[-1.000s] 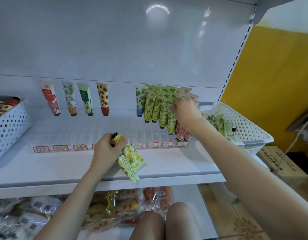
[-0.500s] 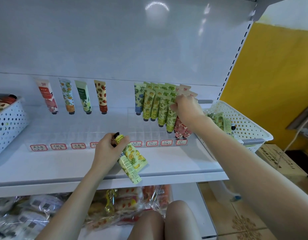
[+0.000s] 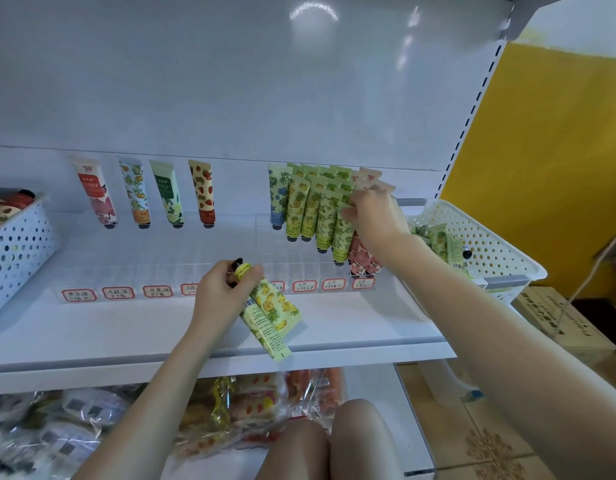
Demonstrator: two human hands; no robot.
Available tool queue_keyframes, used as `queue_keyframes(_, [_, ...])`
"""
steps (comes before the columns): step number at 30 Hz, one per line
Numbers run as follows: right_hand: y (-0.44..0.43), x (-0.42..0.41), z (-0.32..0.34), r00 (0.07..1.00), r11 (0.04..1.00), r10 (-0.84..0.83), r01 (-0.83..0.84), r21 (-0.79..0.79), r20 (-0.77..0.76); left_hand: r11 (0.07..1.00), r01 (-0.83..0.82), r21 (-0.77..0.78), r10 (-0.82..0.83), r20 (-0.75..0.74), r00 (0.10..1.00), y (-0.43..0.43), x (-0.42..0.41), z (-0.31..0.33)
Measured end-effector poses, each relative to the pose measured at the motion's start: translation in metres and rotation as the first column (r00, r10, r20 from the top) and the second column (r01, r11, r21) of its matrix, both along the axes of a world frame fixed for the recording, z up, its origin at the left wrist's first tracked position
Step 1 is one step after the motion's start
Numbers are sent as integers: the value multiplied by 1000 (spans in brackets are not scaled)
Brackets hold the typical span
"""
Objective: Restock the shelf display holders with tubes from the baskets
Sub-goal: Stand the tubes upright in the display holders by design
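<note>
My left hand [image 3: 220, 292] grips two yellow pineapple-print tubes [image 3: 271, 310] by their cap ends, just in front of the clear display holder [image 3: 168, 268] on the white shelf. My right hand [image 3: 373, 216] is at the holder's right end, its fingers pinching the top of a green tube [image 3: 342, 233] among the standing rows of yellow, green and pink tubes. Further green tubes [image 3: 438, 239] lie in the white basket [image 3: 497, 247] at the right. Four single tubes [image 3: 140, 192] stand at the holder's back left.
A second white perforated basket [image 3: 19, 247] with tubes sits at the shelf's left end. Price labels [image 3: 119, 292] line the holder's front. Wrapped snack packs [image 3: 230, 410] fill the lower shelf. A cardboard box [image 3: 559, 323] stands on the floor at the right, by a yellow wall.
My right hand has stayed at the green and pink tubes, shifting its fingers slightly. My left hand has kept its hold on the yellow tubes with almost no movement.
</note>
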State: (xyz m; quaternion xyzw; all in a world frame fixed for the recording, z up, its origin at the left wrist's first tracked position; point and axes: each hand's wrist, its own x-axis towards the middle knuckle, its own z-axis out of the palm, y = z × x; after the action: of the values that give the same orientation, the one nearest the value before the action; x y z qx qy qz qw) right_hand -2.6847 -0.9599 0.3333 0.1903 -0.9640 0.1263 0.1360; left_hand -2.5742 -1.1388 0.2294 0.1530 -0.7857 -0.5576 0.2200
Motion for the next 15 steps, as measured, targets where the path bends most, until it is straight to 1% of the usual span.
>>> queue_keyframes(3, [2,1,-1,999,996,14,-17,-83,-41,994,15,106,-13,-27,1000,2,1,7])
queue_keyframes(5, [4,2,0,996,985,21,-36,-167,-92,985,23,169,-14,-51,999,5,1,12])
queue_keyframes(8, [9,5,2,990,975,26,-56,-215,-141,980,30,195,-13,-87,996,9,1,19])
queue_keyframes(12, [12,7,-1,992,975,55,-78,-207,-115,974,68,216,-42,-123,992,15,1,24])
queue_keyframes(15, [12,12,-2,984,942,83,-129,-310,-156,973,84,215,-54,-141,989,18,0,25])
